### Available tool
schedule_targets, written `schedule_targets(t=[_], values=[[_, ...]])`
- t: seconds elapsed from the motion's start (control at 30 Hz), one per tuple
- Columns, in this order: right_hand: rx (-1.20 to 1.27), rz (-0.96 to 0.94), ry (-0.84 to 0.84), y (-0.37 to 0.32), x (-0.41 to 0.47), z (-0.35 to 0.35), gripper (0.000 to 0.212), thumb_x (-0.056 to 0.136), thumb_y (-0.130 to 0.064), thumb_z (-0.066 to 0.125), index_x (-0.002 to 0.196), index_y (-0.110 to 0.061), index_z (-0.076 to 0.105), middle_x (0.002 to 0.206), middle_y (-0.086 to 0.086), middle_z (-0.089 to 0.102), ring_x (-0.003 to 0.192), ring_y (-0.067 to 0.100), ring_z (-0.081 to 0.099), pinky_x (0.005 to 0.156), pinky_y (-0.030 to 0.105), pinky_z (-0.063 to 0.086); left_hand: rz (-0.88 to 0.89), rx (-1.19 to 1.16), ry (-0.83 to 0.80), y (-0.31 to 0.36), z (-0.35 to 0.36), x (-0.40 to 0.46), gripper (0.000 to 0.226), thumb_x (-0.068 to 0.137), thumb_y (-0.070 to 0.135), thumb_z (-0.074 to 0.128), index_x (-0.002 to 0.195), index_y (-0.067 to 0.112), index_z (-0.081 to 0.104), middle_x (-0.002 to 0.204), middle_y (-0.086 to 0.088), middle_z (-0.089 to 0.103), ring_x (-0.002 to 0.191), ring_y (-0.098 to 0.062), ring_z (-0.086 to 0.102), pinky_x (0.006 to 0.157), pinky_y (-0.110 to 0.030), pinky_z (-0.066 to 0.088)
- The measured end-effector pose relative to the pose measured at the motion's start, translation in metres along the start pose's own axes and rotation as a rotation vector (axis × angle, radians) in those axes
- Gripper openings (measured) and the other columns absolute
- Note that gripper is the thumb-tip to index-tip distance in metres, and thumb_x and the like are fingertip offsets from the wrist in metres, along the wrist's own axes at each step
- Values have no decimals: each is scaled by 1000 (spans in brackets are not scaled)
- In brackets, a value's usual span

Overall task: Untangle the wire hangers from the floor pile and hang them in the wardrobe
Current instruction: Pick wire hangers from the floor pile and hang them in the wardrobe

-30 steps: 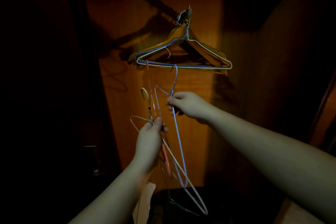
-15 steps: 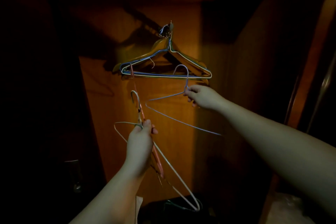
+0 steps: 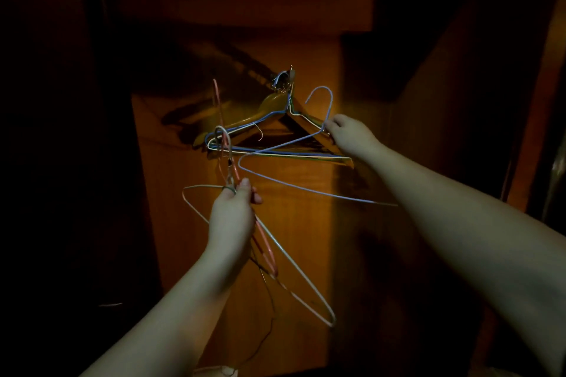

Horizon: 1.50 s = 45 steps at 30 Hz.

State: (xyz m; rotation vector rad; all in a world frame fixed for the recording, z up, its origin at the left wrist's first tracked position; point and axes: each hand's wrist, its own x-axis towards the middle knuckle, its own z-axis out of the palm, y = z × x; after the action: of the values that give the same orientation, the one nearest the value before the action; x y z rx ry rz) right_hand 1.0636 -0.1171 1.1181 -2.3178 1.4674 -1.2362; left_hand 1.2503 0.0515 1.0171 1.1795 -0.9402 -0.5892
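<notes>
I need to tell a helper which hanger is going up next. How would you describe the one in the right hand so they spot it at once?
Look inside the wooden wardrobe, just right of the cluster of hangers already hanging there. The right hand pinches a blue wire hanger at its neck. It is the only one held alone, hook up and free, while the left hand grips a bundle of pink and white ones.

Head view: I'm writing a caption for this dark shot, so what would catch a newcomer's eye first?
The lit orange-brown wardrobe back panel glows mid-frame amid darkness. Against it, the right hand lifts a blue wire hanger toward the cluster of hung wooden and wire hangers. Lower down, the left hand grips a bunch of white and pink wire hangers.
</notes>
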Motion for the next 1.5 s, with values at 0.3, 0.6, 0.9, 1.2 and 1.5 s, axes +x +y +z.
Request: schedule_targets(t=[0.3, 0.6, 0.9, 1.2, 1.5], values=[[99, -29, -30, -7, 57, 1, 29, 105, -34, 36, 93, -20, 59, 72, -5, 56, 63, 10, 48, 57, 26, 34, -21, -34, 52, 4, -10, 24, 30, 104, 34, 45, 88, 13, 61, 76, -2, 60, 60, -18, 47, 55, -29, 36], [258, -30, 39, -12, 95, 12, 35, 104, -37, 36, 96, -16, 62, 71, -3, 55, 58, 11, 44, 56, 29, 34, -38, -72, 54, -8, -14, 44, 29, 103, 34, 47, 87, 13, 59, 73, -1, 59, 58, -18, 46, 56, -31, 36], [214, -136, -63, -22, 113, 27, 34, 105, -33, 34, 82, -21, 55, 71, -5, 54, 64, 9, 47, 59, 28, 35, -20, -25, 76, -19, -12, 58, 34, 102, 37, 48, 80, 15, 62, 75, -7, 59, 66, -25, 49, 65, -38, 38], [146, -139, -88, -15, 121, 46, 28, 105, -29, 35, 90, -14, 54, 75, -2, 54, 73, 17, 49, 56, 28, 33, -21, 18, 87, -35, -9, 62, 36, 101, 38, 48, 77, 17, 64, 76, -9, 63, 71, -27, 54, 72, -44, 43], [-6, -120, -73, -12, 138, 50, 31, 103, -33, 39, 100, -9, 59, 84, 4, 55, 79, 21, 50, 56, 29, 34, -42, -30, 87, -41, -8, 65, 35, 100, 40, 51, 75, 20, 64, 73, -4, 63, 72, -28, 51, 72, -44, 40]])
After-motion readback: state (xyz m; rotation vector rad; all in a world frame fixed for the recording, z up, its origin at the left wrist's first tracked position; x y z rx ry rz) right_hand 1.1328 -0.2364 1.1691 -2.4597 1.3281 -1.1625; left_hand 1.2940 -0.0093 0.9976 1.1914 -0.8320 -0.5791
